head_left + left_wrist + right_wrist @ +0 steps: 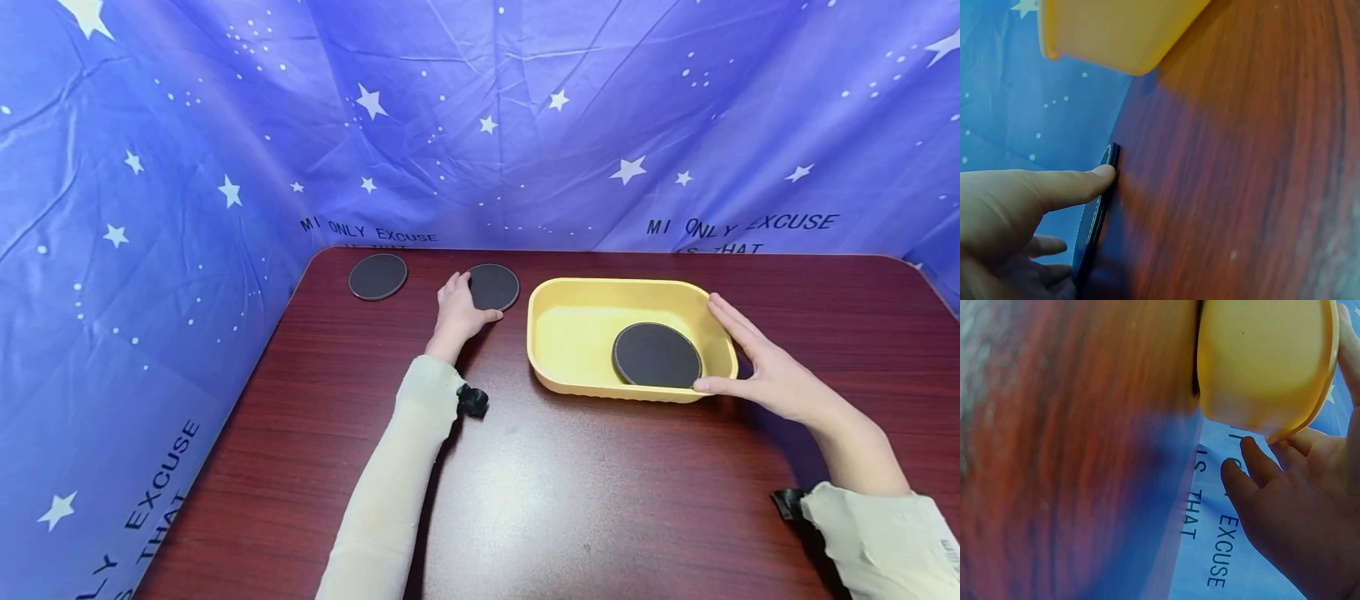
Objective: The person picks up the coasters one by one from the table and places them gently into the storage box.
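My left hand [459, 315] spans a round black coaster [493, 287] on the table, thumb at its near edge and fingers at its left edge. The left wrist view shows the thumb pressed to the rim of this thin coaster [1093, 219]. At the right end of a yellow plastic bin [570, 379], my right hand [776, 375] holds the rim, with the thumb at the near corner and fingers at the far corner. Inside the bin's right half lies another black coaster [657, 356]. In the right wrist view, fingers [1254, 481] show beside the bin's end wall.
Another round black coaster [378, 277] lies at the table's far left corner. The dark red wooden table [540, 500] meets a blue star-printed cloth [487, 167] at the back and left. Black straps sit at both wrists.
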### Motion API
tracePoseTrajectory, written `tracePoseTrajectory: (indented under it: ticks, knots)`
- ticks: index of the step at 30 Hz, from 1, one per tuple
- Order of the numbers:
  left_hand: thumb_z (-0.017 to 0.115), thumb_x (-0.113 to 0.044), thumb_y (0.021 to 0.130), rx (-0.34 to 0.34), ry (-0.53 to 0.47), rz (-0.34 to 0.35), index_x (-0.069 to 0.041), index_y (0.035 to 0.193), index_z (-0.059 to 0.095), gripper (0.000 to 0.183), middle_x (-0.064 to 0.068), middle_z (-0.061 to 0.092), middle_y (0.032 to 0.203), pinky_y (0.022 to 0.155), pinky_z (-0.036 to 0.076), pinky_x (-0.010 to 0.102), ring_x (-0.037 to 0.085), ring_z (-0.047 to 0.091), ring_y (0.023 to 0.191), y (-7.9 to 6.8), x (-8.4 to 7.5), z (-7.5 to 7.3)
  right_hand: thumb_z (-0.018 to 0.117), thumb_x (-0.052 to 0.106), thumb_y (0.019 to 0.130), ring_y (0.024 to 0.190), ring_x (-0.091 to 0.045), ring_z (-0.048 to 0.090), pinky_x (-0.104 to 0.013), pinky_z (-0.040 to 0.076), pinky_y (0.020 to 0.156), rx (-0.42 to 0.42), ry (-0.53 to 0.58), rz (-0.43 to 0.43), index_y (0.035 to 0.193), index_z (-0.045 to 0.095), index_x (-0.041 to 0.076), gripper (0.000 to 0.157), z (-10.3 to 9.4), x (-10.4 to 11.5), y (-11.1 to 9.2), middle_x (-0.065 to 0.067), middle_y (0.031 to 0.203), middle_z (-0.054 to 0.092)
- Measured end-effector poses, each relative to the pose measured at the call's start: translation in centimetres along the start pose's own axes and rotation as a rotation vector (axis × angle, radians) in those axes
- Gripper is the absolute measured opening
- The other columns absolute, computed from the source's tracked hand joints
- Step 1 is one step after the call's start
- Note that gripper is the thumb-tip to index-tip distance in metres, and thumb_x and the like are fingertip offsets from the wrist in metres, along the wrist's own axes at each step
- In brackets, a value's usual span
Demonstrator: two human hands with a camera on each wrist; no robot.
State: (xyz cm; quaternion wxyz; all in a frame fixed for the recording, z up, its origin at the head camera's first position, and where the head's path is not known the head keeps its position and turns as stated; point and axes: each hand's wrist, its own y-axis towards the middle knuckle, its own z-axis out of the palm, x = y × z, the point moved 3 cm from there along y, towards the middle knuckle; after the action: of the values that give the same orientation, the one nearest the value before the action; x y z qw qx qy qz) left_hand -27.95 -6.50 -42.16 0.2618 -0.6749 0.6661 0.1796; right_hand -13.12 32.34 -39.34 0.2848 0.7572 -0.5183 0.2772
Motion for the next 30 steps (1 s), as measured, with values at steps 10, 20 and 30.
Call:
tracePoseTrajectory:
  ticks: [10, 20, 30]
  knots:
    - [0.085, -0.032, 0.079, -0.045, 0.004, -0.088, -0.015, 0.155, 0.031, 0.096, 0.015, 0.029, 0.156, 0.118, 0.037, 0.045, 0.034, 0.021, 0.146, -0.1, -0.7, 0.2, 0.082, 0.005, 0.077, 0.146, 0.011, 0.006, 0.008, 0.010, 0.101, 0.001, 0.009, 0.011, 0.161, 0.018, 0.018, 0.106, 0.1, 0.0, -0.1, 0.011, 0.169, 0.007]
    - [0.090, -0.027, 0.074, -0.095, -0.112, -0.052, -0.018, 0.157, 0.027, 0.105, 0.015, 0.025, 0.151, 0.113, 0.041, 0.048, 0.037, 0.035, 0.138, -0.4, 0.2, -0.7, 0.082, 0.003, 0.077, 0.146, 0.012, 0.007, 0.008, 0.011, 0.102, -0.002, 0.015, -0.003, 0.160, 0.020, 0.017, 0.105, 0.0, 0.2, 0.1, 0.018, 0.166, 0.008]
    - [0.084, -0.015, 0.079, -0.075, -0.166, -0.028, -0.010, 0.150, 0.038, 0.084, 0.018, 0.046, 0.146, 0.116, 0.040, 0.041, 0.033, 0.047, 0.135, -0.5, 1.5, -2.0, 0.081, 0.003, 0.076, 0.145, 0.014, 0.008, 0.007, 0.011, 0.103, -0.008, 0.023, -0.020, 0.160, 0.020, 0.014, 0.104, 0.0, 0.1, 0.0, 0.020, 0.165, 0.008]
